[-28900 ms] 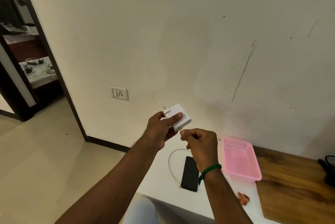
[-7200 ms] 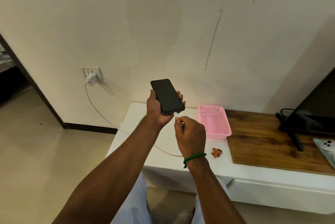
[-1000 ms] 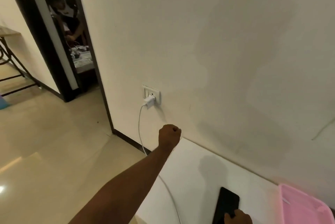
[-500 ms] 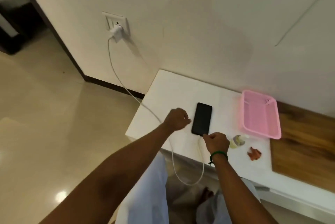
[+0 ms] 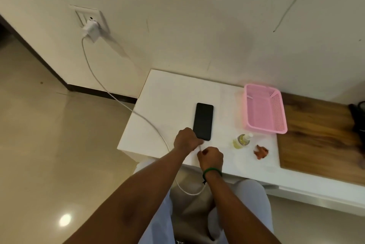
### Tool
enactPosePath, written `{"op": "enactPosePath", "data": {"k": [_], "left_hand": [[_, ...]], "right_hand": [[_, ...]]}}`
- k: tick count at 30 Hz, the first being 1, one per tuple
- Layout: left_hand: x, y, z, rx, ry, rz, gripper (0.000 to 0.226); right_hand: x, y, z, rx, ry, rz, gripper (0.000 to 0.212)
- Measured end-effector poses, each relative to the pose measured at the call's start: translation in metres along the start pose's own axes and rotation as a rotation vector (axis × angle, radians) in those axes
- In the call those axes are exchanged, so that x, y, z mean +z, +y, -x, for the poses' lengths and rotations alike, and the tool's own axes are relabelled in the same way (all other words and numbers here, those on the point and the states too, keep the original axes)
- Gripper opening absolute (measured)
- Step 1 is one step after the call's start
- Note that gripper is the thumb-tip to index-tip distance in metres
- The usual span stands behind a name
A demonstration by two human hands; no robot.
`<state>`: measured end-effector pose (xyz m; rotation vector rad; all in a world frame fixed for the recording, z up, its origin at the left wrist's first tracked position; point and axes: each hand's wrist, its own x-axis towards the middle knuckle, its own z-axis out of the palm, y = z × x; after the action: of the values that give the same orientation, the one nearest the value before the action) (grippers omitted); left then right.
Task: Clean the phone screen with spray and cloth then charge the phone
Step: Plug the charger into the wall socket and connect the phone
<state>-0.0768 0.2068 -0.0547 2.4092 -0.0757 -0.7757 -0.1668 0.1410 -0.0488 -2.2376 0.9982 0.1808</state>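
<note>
Single head-worn wide-angle view, looking steeply down and forward from above the person's own forearms. Both hands sit near frame centre, fairly close below the lens. Beyond the fingertips: white rectangular tabletop [image 5: 169,93], then cream painted wall [image 5: 197,16] filling the upper frame.

**Hands close in at phone's near end**

Half a second on, the left hand [image 5: 187,141] has slid against the phone [image 5: 203,121] at lower centre, and the right hand [image 5: 210,158] has drawn up beside it, pinching the cable [image 5: 110,93].
</note>
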Motion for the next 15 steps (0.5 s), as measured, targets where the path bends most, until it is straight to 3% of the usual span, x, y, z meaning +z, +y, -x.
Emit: {"op": "enactPosePath", "data": {"k": [4,15], "left_hand": [[0.005,0.007,0.0,-0.006,0.071,-0.062,0.032],[0.012,0.012,-0.003,0.004,0.076,-0.051,0.036]], "right_hand": [[0.004,0.003,-0.003,0.004,0.001,-0.016,0.022],[0.007,0.01,-0.007,0.007,0.002,-0.015,0.023]]}}
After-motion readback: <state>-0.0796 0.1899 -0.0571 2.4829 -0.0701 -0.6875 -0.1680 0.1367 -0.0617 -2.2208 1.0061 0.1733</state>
